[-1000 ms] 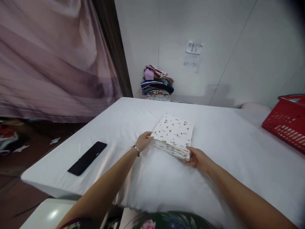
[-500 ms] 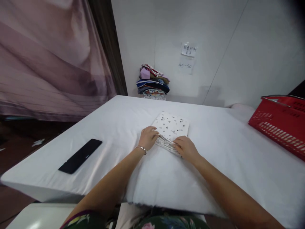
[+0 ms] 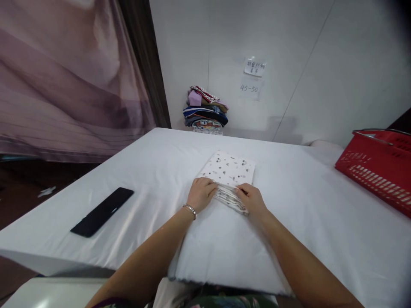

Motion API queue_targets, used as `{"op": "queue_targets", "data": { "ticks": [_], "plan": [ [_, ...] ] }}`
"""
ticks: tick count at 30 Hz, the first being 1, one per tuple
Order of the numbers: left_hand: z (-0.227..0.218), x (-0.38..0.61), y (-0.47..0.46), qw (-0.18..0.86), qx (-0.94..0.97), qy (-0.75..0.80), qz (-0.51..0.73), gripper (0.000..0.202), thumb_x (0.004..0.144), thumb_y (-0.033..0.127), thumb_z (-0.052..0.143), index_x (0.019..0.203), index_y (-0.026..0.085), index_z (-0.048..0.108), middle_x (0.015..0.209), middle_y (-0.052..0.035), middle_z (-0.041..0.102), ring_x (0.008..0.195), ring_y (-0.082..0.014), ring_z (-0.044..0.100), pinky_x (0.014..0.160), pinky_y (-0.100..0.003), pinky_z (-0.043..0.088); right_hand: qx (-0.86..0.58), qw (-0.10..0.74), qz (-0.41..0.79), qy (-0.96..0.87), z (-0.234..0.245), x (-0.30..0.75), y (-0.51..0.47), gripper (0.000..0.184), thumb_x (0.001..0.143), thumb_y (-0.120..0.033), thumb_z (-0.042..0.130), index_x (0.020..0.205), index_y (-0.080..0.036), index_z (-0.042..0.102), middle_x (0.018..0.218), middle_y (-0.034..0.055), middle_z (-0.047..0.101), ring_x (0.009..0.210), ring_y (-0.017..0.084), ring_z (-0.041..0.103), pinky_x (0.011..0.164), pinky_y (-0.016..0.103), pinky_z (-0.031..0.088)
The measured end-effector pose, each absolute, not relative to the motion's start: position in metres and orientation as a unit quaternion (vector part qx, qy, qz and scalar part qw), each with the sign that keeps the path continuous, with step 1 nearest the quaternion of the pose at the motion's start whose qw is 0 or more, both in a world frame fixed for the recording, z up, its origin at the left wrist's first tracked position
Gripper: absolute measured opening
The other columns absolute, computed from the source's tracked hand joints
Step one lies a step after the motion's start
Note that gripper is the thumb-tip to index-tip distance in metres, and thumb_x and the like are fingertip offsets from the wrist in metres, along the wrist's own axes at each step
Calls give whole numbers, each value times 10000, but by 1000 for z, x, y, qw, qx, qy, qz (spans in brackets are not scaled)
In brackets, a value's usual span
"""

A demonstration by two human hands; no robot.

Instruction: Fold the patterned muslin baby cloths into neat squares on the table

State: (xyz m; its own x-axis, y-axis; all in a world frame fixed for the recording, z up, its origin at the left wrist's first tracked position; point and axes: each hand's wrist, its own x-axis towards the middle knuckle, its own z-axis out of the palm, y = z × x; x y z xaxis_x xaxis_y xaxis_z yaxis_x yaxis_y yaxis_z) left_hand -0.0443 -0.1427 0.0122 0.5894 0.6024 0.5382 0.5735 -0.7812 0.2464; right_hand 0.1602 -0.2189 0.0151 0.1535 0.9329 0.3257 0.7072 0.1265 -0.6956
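Note:
A folded white cloth with small dark specks (image 3: 230, 170) lies in the middle of the white table (image 3: 289, 222). My left hand (image 3: 201, 193), with a bracelet at the wrist, grips the cloth's near left edge with curled fingers. My right hand (image 3: 251, 198) grips the near right edge, fingers curled over the stacked layers. The two hands sit close together at the cloth's near side.
A black phone (image 3: 102, 211) lies on the table's left part. A red plastic basket (image 3: 379, 167) stands at the right edge. A pile of folded coloured clothes (image 3: 205, 110) sits at the far side against the white wall. A pink curtain (image 3: 64, 77) hangs at the left.
Both hands moved inward from the cloth's outer corners onto its near edge and closed on it. The view shifted slightly left and down.

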Motion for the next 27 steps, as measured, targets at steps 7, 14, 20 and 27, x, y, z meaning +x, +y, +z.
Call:
{"op": "queue_targets", "data": {
  "ticks": [7,14,20,27],
  "plan": [
    [9,-38,-141,13,899,327,291,237,885,251,422,985,239,637,985,-43,628,902,-185,504,788,-348,359,-617,385,109,-678,19,158,-226,248,873,-319,430,941,-235,653,890,29,639,821,167,583,716,274,452],
    [6,-34,-139,-33,914,321,246,192,871,182,424,825,202,609,892,-40,630,847,-189,504,737,-353,351,-589,379,36,-712,13,153,-226,264,882,-234,416,984,-249,659,1004,33,637,925,182,567,786,311,467],
    [6,-37,-139,-20,911,318,263,172,849,145,437,850,193,603,931,-61,616,891,-196,510,750,-358,362,-559,411,14,-720,15,149,-225,276,872,-177,397,950,-221,658,926,62,642,891,198,555,775,347,478],
    [6,-37,-138,-8,914,319,251,193,854,162,437,862,217,622,938,-45,627,873,-189,517,744,-351,361,-556,399,-8,-729,11,147,-222,308,873,-160,377,1012,-229,643,955,72,632,907,211,546,783,371,472]
  ]
}}
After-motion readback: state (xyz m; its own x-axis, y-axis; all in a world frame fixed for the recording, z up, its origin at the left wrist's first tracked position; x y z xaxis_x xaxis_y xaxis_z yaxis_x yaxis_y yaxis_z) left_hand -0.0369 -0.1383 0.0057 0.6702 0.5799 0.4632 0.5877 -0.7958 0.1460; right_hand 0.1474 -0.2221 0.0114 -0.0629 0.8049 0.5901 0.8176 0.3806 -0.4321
